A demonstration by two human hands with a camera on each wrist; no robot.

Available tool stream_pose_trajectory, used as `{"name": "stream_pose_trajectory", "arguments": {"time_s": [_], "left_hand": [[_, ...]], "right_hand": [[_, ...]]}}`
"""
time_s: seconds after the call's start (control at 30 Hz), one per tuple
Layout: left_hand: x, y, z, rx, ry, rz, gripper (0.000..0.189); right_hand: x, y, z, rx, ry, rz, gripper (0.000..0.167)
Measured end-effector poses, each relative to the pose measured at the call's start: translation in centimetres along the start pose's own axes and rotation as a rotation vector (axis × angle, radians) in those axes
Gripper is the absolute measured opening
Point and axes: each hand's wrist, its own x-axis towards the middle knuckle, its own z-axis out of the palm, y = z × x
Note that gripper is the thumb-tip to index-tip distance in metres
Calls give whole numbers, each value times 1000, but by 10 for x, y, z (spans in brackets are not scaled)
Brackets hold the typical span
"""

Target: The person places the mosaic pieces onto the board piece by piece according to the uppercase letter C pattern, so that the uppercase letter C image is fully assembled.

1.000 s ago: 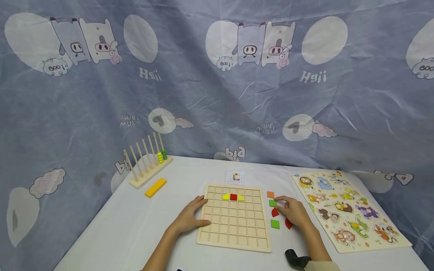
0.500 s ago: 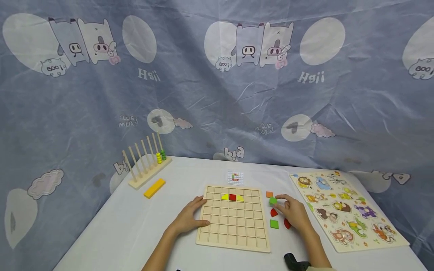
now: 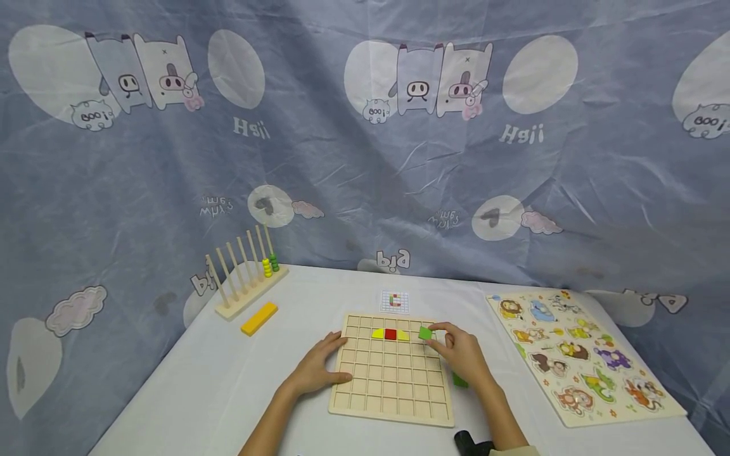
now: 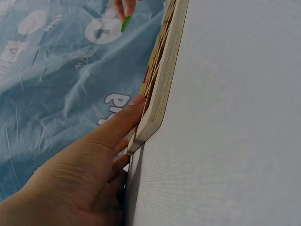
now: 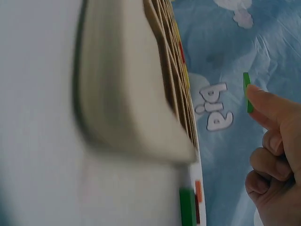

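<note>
green piece lifted from beside grid board to over it

right hand (image 3: 466, 356) has carried the green piece (image 3: 425, 333) leftward since the earlier frames; left hand (image 3: 315, 367) about same spot. green piece now above the grid board's (image 3: 393, 405) far right part, clear of its surface, right of the yellow pieces (image 3: 378, 334); exact cell below can't tell.

grid board: wooden, square cells. second row from far edge holds red square (image 3: 390, 334) between the two yellow pieces, one each side, rounded corners outward.

green piece: square-looking, sides about equal, no clear long axis. broad face up, turned slightly off the grid lines; right wrist view gives it edge-on, roughly parallel to the board.

right hand: narrow, thumb and finger pinching the green piece, other fingers curled. left hand: wide, thumb and fingers spread, touching board's left edge.

loose on counter (image 3: 199, 392), right of board: second green piece (image 5: 187, 207), orange piece (image 5: 198, 191), red piece (image 5: 197, 212). pattern card (image 3: 395, 302) just beyond far edge. peg rack (image 3: 251, 294) far left: yellow beads (image 3: 267, 268) and green beads (image 3: 274, 262) on its two rightmost pegs.
</note>
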Motion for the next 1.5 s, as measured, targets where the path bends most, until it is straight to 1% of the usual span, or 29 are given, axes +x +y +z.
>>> {"name": "stream_pose_trajectory", "arguments": {"time_s": [0.17, 0.3, 0.47, 0.63, 0.7, 0.87, 0.93, 1.13, 1.3, 1.5], "left_hand": [[0, 0, 0, 3, 1, 5, 87], [0, 0, 0, 2, 3, 12, 87], [0, 0, 0, 2, 2, 8, 87], [-1, 1, 0, 4, -1, 6, 86], [-1, 1, 0, 7, 0, 6, 85], [-1, 2, 1, 1, -3, 6, 84], [-2, 2, 1, 3, -7, 4, 84], [-1, 2, 2, 15, -8, 2, 84], [-1, 1, 0, 14, -4, 8, 84], [-3, 2, -1, 6, 1, 15, 85]], "right_hand": [[3, -18, 18, 38, -9, -14, 31], [7, -27, 34, 47, -12, -33, 30], [9, -35, 53, 35, -6, -39, 29], [10, -43, 67, 4, -2, -76, 29], [11, -45, 70, 1, -18, -86, 30], [10, -46, 76, -28, -82, -67, 32], [9, -46, 78, -45, -94, -60, 32], [9, -41, 82, -64, -77, -86, 27], [10, -40, 85, -74, -78, -106, 27], [12, -40, 87, -83, -81, -106, 28]]}}
